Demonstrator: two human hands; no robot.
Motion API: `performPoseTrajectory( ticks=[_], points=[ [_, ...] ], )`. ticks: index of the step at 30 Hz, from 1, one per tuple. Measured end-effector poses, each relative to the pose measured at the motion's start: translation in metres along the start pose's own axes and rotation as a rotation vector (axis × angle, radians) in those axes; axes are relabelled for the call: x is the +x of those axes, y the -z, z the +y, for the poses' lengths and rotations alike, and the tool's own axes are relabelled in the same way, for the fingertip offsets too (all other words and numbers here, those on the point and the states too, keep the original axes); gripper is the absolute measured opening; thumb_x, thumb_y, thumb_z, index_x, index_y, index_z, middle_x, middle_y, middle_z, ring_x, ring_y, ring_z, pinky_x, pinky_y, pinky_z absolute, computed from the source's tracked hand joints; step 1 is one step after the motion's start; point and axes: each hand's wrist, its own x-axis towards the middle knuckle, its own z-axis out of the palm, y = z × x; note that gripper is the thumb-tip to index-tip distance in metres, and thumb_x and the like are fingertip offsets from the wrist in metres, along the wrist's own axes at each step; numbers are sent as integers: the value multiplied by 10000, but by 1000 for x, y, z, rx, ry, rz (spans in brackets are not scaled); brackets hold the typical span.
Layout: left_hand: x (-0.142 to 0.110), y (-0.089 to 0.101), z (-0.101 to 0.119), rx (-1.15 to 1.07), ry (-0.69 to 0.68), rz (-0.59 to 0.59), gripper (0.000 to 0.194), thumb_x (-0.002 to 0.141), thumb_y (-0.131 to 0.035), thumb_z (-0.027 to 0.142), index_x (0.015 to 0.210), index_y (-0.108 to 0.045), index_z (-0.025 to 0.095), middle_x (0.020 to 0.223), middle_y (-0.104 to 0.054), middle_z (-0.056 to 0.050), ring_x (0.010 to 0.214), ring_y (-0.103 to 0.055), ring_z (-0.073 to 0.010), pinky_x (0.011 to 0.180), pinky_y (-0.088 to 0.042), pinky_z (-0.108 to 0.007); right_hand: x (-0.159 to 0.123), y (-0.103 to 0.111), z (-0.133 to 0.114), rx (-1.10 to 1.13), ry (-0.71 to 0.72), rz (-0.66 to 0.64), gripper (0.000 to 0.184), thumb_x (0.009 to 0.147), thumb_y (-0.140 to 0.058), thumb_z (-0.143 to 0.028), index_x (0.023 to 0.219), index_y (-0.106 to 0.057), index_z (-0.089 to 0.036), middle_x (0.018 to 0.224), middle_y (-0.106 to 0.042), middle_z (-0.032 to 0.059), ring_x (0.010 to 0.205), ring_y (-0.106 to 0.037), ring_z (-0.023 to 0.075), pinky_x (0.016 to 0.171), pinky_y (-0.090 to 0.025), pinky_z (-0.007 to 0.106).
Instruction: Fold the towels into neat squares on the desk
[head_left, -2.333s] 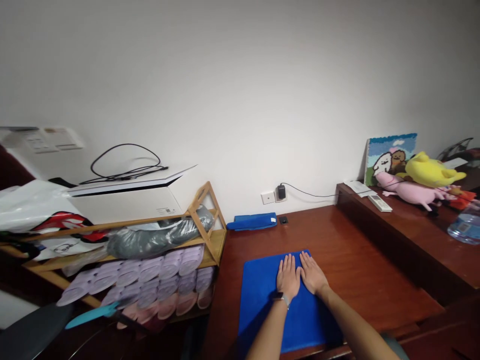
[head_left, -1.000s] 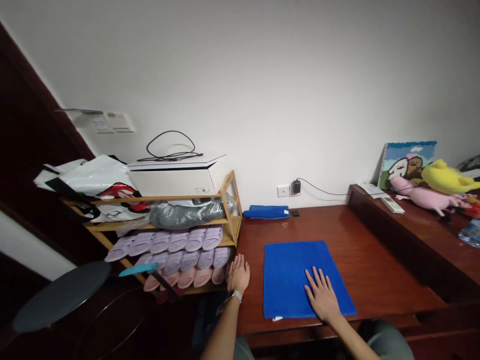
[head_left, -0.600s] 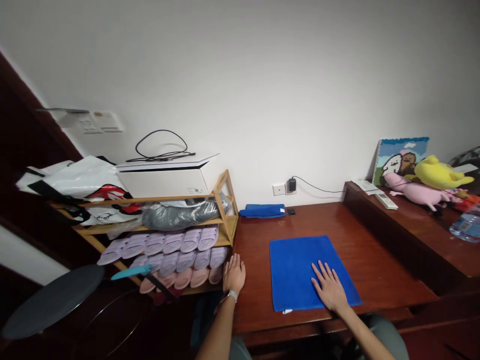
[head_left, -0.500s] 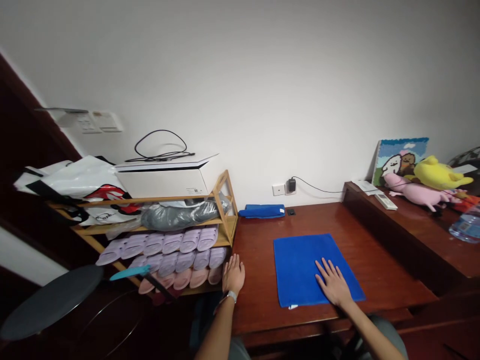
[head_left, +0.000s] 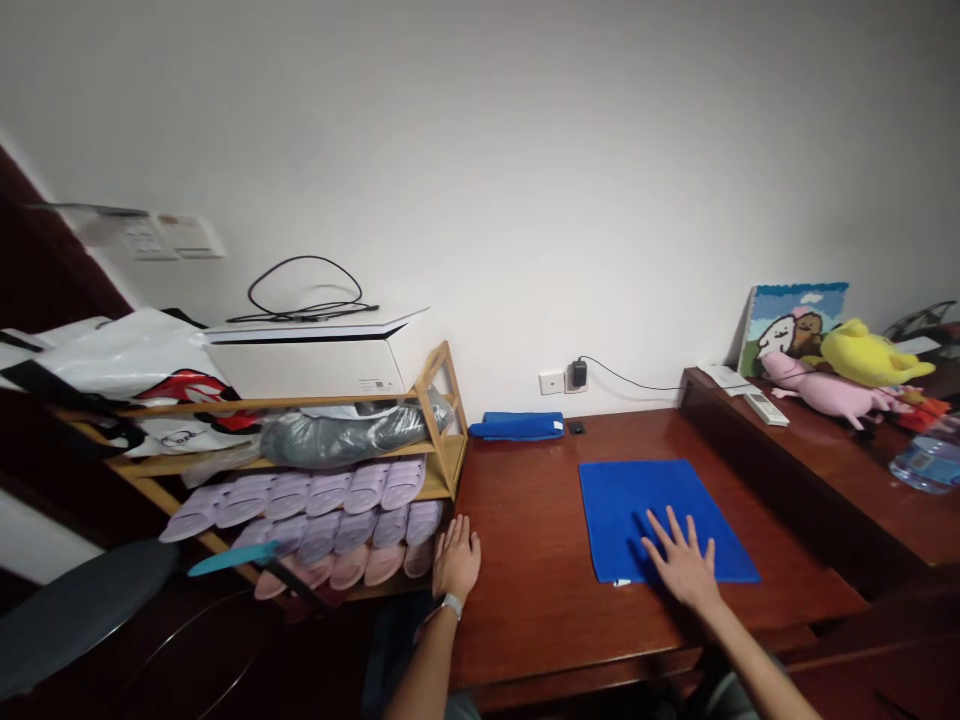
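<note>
A blue cloth lies spread flat on the reddish-brown wooden desk, a small white tag at its near edge. Over the cloth's near right part is my right hand, fingers spread and holding nothing; a shadow beneath suggests it is slightly raised. At the desk's left edge rests my left hand, palm down with fingers stretched out, a watch on its wrist. A second blue cloth, folded into a long bundle, sits at the back of the desk by the wall.
To the left stands a wooden rack with several slippers, a white box and a bag. On the raised right side are plush toys, a remote and a plastic bottle. A charger is plugged into the wall.
The spread cloth has slid right and slightly away from me across the desk. My right hand has moved right and its fingers have spread wider. My left hand stays at the desk's edge.
</note>
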Motion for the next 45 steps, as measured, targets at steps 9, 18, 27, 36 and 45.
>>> performPoseTrajectory(
  ticks=[9, 18, 27, 36, 45],
  points=[
    [5, -12, -10, -18, -22, 39, 547, 994, -346, 292, 1441, -606, 115, 1518, -593, -131, 1444, -504, -245, 1206, -375, -408, -2, -18, -27, -56, -34, -91, 667, 986, -283, -734, 1611, -182, -525, 1754, -123, -52, 1597, -59, 406, 1194, -71, 763],
    [5, -14, -17, -68, -34, 49, 583, 975, -338, 348, 1427, -617, 108, 1498, -612, -132, 1428, -523, -259, 1194, -399, -431, 105, -8, 4, -16, -70, -168, 695, 975, -226, -764, 1621, -133, -526, 1763, -58, -56, 1602, 2, 387, 1195, -38, 763],
    [9, -23, -30, -64, -60, 42, 654, 982, -275, 431, 1398, -632, 74, 1493, -612, -152, 1424, -531, -304, 1195, -408, -497, 193, -8, 31, 6, -61, -202, 709, 955, -199, -796, 1615, -129, -547, 1765, -26, -69, 1603, 22, 381, 1191, -15, 762],
    [10, -45, -50, -83, -130, 127, 618, 954, -327, 447, 1357, -666, 124, 1411, -679, -151, 1384, -569, -345, 1183, -426, -548, 238, -10, 47, 1, -47, -215, 729, 941, -188, -818, 1616, -142, -546, 1765, -3, -71, 1603, 35, 382, 1198, 0, 751],
    [3, -29, -34, -118, -86, 119, 573, 982, -353, 400, 1377, -655, 115, 1450, -651, -150, 1396, -560, -323, 1173, -450, -523, 243, -5, 55, -16, -53, -300, 744, 928, -256, -814, 1613, -137, -548, 1764, 8, -64, 1602, 33, 384, 1192, -34, 757]
  ],
)
